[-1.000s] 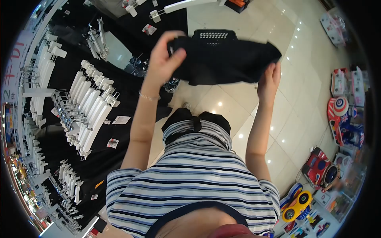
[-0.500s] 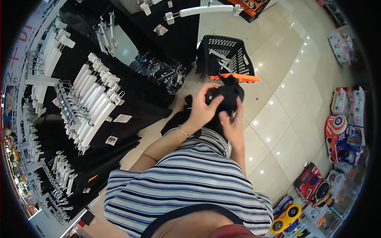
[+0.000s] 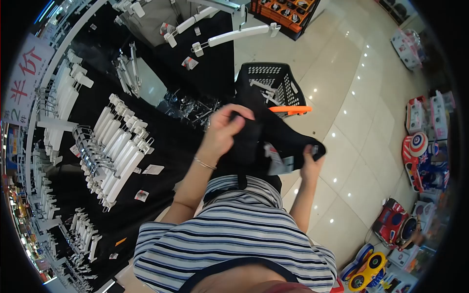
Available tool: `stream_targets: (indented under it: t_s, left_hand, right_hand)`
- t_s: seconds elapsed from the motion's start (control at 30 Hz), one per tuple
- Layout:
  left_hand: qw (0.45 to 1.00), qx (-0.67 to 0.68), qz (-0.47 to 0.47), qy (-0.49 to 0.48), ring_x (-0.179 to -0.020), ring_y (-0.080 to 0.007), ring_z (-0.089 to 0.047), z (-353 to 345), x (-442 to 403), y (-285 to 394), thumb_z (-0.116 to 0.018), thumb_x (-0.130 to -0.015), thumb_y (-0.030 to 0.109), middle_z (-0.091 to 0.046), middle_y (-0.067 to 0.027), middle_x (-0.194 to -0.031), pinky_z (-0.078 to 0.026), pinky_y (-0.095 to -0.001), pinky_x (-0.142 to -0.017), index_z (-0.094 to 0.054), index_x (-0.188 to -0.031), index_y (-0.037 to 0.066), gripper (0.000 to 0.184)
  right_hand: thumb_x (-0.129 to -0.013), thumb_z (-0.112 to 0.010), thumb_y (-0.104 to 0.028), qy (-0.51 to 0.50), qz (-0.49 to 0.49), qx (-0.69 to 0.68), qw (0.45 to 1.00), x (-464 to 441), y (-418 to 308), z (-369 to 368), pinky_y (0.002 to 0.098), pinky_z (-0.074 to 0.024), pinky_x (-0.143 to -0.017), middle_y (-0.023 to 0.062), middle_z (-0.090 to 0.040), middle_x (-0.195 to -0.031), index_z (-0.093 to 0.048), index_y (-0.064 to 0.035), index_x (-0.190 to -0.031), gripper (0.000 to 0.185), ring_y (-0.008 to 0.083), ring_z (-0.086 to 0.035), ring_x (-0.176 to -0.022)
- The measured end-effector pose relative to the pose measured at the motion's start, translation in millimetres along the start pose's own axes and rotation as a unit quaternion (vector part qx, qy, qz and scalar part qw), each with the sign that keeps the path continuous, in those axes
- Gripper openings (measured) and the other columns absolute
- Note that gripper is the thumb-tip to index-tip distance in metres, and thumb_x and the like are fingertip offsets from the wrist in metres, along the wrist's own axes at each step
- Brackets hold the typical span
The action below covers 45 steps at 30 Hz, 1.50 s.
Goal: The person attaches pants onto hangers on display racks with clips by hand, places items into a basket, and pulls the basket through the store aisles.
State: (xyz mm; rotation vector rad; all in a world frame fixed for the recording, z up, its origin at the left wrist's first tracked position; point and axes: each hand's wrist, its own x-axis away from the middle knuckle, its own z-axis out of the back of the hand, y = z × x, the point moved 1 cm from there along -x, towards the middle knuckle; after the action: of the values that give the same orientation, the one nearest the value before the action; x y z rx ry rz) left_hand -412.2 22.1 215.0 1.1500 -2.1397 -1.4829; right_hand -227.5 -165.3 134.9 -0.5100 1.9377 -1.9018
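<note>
Both hands are full here: left hand (image 3: 223, 131) curled on one edge of the black garment (image 3: 278, 128), right hand (image 3: 311, 162) gripping its far end, and the cloth stretches between them in front of the waist. A tag (image 3: 273, 157) dangles from it, just short of the right hand, too blurred to read.

Straight beyond sits the basket (image 3: 267, 70) on the pale floor (image 3: 351, 151), orange handle (image 3: 293, 110) across its near side, white hangers (image 3: 264, 90) inside. And the garment stands right in the way, covering the basket's near left part, so what lies deep in there can't be told.

To the left, it's crowded! A rack bristles with white clips (image 3: 115, 151) over dark clothes (image 3: 141, 215), which merge into one black mass, no telling piece from piece. A shiny heap (image 3: 188, 108) lies close behind the left hand; what it is, hard to say. Up top, a single hanger (image 3: 237, 37) juts out towards an orange display (image 3: 283, 17), cut off by the upper edge.

Over on the right, well apart from the hands, a red toy car (image 3: 391, 222) and a yellow toy (image 3: 366, 271), with the boxes beside them fading into the dark rim.
</note>
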Motion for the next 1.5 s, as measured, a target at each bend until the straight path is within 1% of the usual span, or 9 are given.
stream_targets:
  t_s: [0.23,0.37,0.47,0.6,0.7,1.1,1.13,1.27,1.5]
  left_hand:
    - [0.926,-0.165,-0.316,0.126,-0.067,-0.0127,-0.047,72.2,-6.8,79.0,-0.054,-0.086,0.008,-0.057,-0.0036,-0.072,-0.036,-0.0246,-0.065,-0.055,-0.082,0.006,0.004]
    - [0.903,0.108,-0.413,-0.053,-0.062,-0.0127,-0.041,52.6,-14.7,95.6,-0.058,-0.077,0.003,-0.051,-0.0004,-0.063,-0.031,-0.0262,-0.059,-0.049,-0.074,0.01,0.012]
    - [0.833,0.368,-0.346,-0.225,-0.06,-0.0113,-0.039,10.9,-55.7,67.9,-0.062,-0.074,0.009,-0.048,0.0041,-0.06,-0.03,-0.0273,-0.059,-0.048,-0.073,0.014,0.015]
    - [0.92,0.274,-0.166,-0.227,-0.063,-0.0151,-0.044,-69.8,-66.5,21.7,-0.056,-0.086,0.019,-0.046,-0.0035,-0.062,-0.038,-0.0307,-0.064,-0.045,-0.074,0.006,0.021]
    - [0.957,0.098,-0.165,-0.218,-0.072,-0.0145,-0.052,-87.5,-66.0,10.4,-0.045,-0.092,0.009,-0.051,-0.0058,-0.077,-0.044,-0.0274,-0.073,-0.05,-0.083,0.001,0.013]
    - [0.979,0.084,-0.003,-0.188,-0.123,-0.0282,-0.037,30.1,-21.7,-48.3,-0.043,-0.085,0.056,-0.036,-0.0193,-0.134,-0.027,-0.0383,-0.102,-0.026,-0.132,0.002,0.074]
    - [0.974,0.079,0.209,0.039,-0.119,-0.0237,-0.04,14.7,-25.2,-43.5,-0.059,-0.084,0.036,-0.041,-0.0162,-0.13,-0.029,-0.0352,-0.101,-0.03,-0.13,0.0,0.065]
    - [0.997,-0.055,-0.043,0.021,-0.105,-0.014,-0.048,-3.4,-35.4,-66.5,-0.061,-0.078,-0.005,-0.051,-0.0094,-0.111,-0.039,-0.0277,-0.091,-0.041,-0.116,-0.003,0.043]
    - [0.983,-0.106,-0.127,-0.079,-0.106,-0.0154,-0.049,-15.9,-65.3,-16.6,-0.051,-0.085,-0.005,-0.05,-0.0103,-0.115,-0.038,-0.0282,-0.094,-0.037,-0.121,-0.005,0.039]
  right_hand:
    - [-0.084,-0.061,-0.019,-0.037,0.172,-0.214,0.961,-48.8,-58.6,76.9,0.0305,-0.0421,-0.076,0.0073,-0.055,-0.079,-0.054,-0.0018,-0.092,0.02,0.0176,-0.053,-0.076]
    - [-0.089,-0.05,-0.011,-0.623,0.346,-0.347,0.61,-83.1,-122.4,71.3,0.0303,-0.0516,-0.064,0.0142,-0.063,-0.078,-0.052,-0.0033,-0.096,0.01,0.0241,-0.061,-0.066]
    - [-0.089,-0.046,-0.003,-0.751,0.267,-0.453,0.398,-87.1,-139.0,-0.4,0.0335,-0.055,-0.064,0.0242,-0.062,-0.092,-0.05,0.0023,-0.099,0.012,0.0268,-0.064,-0.07]
    - [-0.082,-0.059,-0.02,-0.45,0.258,-0.246,0.819,-52.2,-92.2,-66.4,0.0339,-0.0387,-0.076,0.0055,-0.054,-0.073,-0.058,-0.0075,-0.083,0.013,0.0177,-0.05,-0.076]
    - [-0.077,-0.061,-0.013,-0.417,0.196,-0.079,0.884,-39.3,-97.5,-78.3,0.0303,-0.0352,-0.075,0.0005,-0.051,-0.08,-0.056,-0.0079,-0.082,0.009,0.0129,-0.044,-0.08]
    - [-0.083,-0.061,-0.005,-0.046,0.079,-0.178,0.98,-70.5,-72.0,-33.1,0.0203,-0.0385,-0.07,-0.0053,-0.053,-0.079,-0.06,-0.0034,-0.093,0.01,0.0054,-0.047,-0.074]
    - [-0.083,-0.061,-0.003,-0.041,0.08,-0.165,0.982,-67.3,-79.9,-35.4,0.0206,-0.0386,-0.07,-0.0047,-0.053,-0.08,-0.06,-0.0031,-0.094,0.011,0.0059,-0.047,-0.075]
    - [-0.076,-0.064,0.003,-0.082,0.159,-0.052,0.982,-62.0,-103.2,-37.3,0.0215,-0.0396,-0.07,-0.0009,-0.052,-0.085,-0.063,-0.0029,-0.092,0.017,0.0093,-0.049,-0.078]
    - [-0.069,-0.069,0.002,-0.072,0.251,0.122,0.958,-65.5,-126.5,-14.3,0.0222,-0.0406,-0.07,0.0026,-0.049,-0.085,-0.065,-0.0037,-0.087,0.019,0.0135,-0.05,-0.079]
